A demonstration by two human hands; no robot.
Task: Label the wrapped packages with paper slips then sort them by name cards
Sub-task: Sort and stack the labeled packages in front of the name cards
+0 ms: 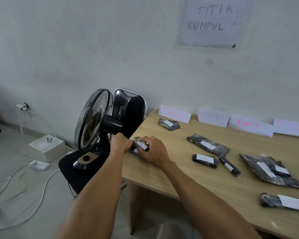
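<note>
At the wooden table's (188,171) left edge, both my hands hold one small black wrapped package (139,147). My left hand (120,142) grips its left end. My right hand (154,150) holds its right side, fingers on the white paper slip (142,145) on top. Several other black wrapped packages with white slips lie on the table: one near the back (169,124), a long one (207,144), a short one (204,160), a thin one (229,166), a big flat one (271,171). Four white name cards (174,116) stand along the wall.
A black table fan (93,121) stands on a black chair (128,109) right beside the table's left edge, close to my left hand. White cables, chargers and a white box (47,147) lie on the floor at left. A paper sign (211,21) hangs on the wall.
</note>
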